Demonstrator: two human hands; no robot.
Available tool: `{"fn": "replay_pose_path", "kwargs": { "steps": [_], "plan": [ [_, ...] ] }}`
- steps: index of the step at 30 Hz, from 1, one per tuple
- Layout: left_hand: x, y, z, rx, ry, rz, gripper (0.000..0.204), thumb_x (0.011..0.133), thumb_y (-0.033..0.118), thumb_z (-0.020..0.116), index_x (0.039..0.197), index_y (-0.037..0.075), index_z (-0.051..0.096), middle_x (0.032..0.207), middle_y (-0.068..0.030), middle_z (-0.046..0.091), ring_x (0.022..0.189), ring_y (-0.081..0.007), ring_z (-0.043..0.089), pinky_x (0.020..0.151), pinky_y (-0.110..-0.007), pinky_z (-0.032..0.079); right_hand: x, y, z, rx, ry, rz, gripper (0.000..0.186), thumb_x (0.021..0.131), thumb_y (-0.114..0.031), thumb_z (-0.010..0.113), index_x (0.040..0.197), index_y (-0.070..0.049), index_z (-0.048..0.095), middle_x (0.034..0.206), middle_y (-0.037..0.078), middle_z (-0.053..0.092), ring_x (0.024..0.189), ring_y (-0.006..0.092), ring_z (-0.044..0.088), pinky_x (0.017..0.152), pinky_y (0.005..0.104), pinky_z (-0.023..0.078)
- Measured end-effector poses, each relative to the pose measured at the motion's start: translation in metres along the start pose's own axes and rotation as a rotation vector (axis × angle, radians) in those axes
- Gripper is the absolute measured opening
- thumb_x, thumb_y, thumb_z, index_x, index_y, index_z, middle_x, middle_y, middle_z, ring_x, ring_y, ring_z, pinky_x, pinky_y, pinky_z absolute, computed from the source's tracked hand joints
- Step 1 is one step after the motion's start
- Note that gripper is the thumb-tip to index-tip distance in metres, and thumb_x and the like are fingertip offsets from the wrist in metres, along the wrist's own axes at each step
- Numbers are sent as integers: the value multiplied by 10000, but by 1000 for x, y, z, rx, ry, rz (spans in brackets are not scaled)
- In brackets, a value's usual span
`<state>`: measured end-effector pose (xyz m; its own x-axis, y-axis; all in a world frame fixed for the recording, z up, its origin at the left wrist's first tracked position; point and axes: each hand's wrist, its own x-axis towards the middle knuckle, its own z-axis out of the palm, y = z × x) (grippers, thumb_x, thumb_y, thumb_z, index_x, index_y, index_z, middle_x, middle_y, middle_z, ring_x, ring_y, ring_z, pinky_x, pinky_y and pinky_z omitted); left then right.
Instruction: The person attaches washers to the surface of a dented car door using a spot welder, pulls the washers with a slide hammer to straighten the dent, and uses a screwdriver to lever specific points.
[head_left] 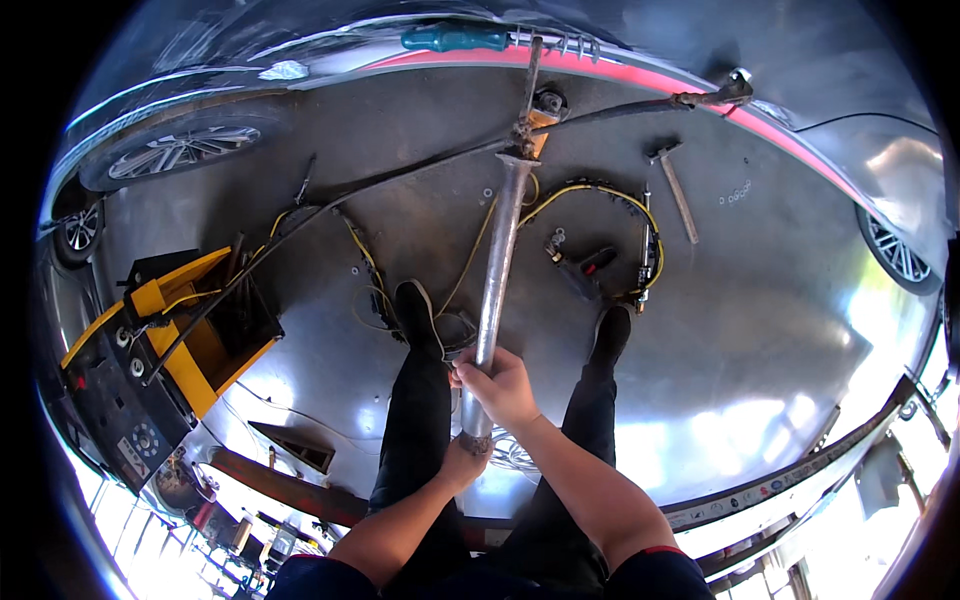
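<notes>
A long grey steel tube [498,270] slants up from between my legs toward the car's side. It has a flared collar at its far end, with a thinner rusty rod [532,90] beyond it. My left hand [466,463] is wrapped round the tube's near end. Higher up, my right hand [500,388] closes on the tube with its thumb along the side. The rod's tip reaches the pink sill [640,77] near a teal-handled tool [455,38] and a row of metal hooks. Whether the tip is fastened there I cannot tell.
A black cable [400,165] runs from the yellow-and-black machine [190,340] at left, past the tube, to a clamp [735,90] at the car. A hammer [675,190], looped yellow-black hose [657,225], black-red power tool [585,272] and small washers lie on the floor.
</notes>
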<state>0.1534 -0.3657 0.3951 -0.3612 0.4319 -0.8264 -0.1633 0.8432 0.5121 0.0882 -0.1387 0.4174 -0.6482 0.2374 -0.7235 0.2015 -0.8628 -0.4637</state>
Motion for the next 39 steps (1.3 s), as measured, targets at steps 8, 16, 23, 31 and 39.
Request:
{"fn": "replay_pose_path", "kwargs": {
  "steps": [8,16,23,31,39],
  "plan": [
    [2,28,-28,-339,-75,-166,590,811,133,740,1317,21,460,1235,-140,609,1100,-219,604,888,-383,492,-1,-6,3,4,13,26,123,907,-56,688,1002,7,642,873,49,650,793,128,632,750,297,529],
    [76,135,-126,-955,-301,471,860,915,306,619,1580,64,131,1578,-163,311,1469,-283,272,1198,-403,206,-23,-8,2,-10,-43,-13,382,900,-117,703,1222,-6,529,962,50,642,890,146,632,815,308,518],
    [115,212,-141,-461,-526,219,215,1019,155,486,1155,-11,506,779,-30,552,711,-110,536,957,-336,442,-19,13,-1,-89,-60,-132,525,903,-166,736,1313,-50,431,1133,22,551,1021,106,551,872,264,474],
    [106,197,-128,-686,-416,284,96,1023,134,486,988,44,482,697,14,455,618,-69,449,607,-257,455,-25,-3,-21,-372,-336,-205,630,942,-218,694,1408,-54,304,1258,27,424,1191,98,415,995,262,374],
    [132,180,-120,-544,-302,197,93,1021,136,451,955,71,440,697,11,469,597,-87,479,709,-283,493,59,-105,-108,-1640,-358,-302,502,884,-479,667,1130,-41,659,991,189,706,911,382,686,833,458,546]
  ]
}}
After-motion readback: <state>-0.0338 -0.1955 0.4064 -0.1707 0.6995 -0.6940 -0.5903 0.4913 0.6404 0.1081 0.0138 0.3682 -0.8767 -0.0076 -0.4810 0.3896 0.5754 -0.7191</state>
